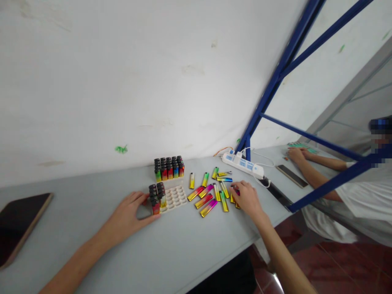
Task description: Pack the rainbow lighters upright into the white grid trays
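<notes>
My left hand (130,212) grips the left end of a white plastic tray (175,199) with round slots, thumb at the front and fingers behind. Black-topped lighters (155,200) stand upright in the tray's left columns; the other slots show bare. At the right, my right hand (246,198) has its fingers closed on a lighter (235,190), mostly hidden by the fingers. Shiny lighters (208,208) in yellow, red, green and purple lie loose between the tray and my right hand. Behind the tray stands a full block of upright lighters (169,168).
A white power strip (243,163) with cables lies against the wall by a blue metal frame (269,90). A dark tablet-like object (21,224) is at the far left. Beyond the frame, another person's hands (297,155) work near a phone-like slab (292,176).
</notes>
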Action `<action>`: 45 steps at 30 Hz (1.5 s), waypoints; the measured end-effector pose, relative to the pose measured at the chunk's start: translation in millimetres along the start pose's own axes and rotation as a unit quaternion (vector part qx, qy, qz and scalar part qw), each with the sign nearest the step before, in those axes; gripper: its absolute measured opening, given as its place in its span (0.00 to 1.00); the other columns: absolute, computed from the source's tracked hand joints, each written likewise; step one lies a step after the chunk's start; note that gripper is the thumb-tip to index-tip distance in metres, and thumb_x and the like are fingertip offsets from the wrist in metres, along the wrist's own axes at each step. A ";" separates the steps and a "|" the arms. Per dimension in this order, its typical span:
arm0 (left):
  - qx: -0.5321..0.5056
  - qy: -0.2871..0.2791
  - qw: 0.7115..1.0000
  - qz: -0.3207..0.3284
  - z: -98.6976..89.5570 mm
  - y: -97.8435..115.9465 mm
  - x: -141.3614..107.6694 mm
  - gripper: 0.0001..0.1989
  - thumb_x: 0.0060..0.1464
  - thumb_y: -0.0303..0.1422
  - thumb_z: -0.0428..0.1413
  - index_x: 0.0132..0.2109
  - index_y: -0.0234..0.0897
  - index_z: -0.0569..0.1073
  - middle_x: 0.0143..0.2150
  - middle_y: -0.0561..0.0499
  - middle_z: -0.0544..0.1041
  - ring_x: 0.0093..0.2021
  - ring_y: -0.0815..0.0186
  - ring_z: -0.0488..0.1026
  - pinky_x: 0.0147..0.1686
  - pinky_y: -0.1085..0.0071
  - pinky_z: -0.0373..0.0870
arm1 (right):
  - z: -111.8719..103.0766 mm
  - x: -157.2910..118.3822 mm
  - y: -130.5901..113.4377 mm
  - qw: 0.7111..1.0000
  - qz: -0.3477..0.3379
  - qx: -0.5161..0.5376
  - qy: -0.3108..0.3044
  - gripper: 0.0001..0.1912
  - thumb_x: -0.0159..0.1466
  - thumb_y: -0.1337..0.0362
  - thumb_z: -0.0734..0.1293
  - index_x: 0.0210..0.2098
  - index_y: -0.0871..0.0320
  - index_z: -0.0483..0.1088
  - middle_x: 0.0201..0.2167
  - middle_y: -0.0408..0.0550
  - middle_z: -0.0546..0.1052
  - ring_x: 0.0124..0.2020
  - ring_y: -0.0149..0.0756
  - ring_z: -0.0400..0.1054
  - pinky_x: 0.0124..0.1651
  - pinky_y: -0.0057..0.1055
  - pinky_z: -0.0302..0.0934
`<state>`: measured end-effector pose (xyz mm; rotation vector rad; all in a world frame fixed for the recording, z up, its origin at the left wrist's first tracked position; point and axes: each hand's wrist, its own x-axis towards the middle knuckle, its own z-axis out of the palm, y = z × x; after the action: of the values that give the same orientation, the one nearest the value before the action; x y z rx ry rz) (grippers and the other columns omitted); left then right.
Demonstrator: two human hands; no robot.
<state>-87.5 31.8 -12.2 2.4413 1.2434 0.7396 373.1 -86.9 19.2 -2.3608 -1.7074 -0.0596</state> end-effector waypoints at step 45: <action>-0.006 -0.003 1.000 0.007 -8.4 22.5 -6.8 0.26 0.60 0.60 0.71 0.43 0.42 0.80 0.46 0.45 0.83 0.49 0.48 0.81 0.53 0.54 0.80 | 23.0 17.1 -203.5 0.864 -0.141 0.477 -0.072 0.25 0.69 0.40 0.62 0.24 0.48 0.55 0.21 0.37 0.60 0.26 0.34 0.54 0.32 0.32 0.48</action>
<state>-80.8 13.6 3.4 2.4428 1.2190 0.7415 184.7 -5.9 32.0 -1.3954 -1.5773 0.7516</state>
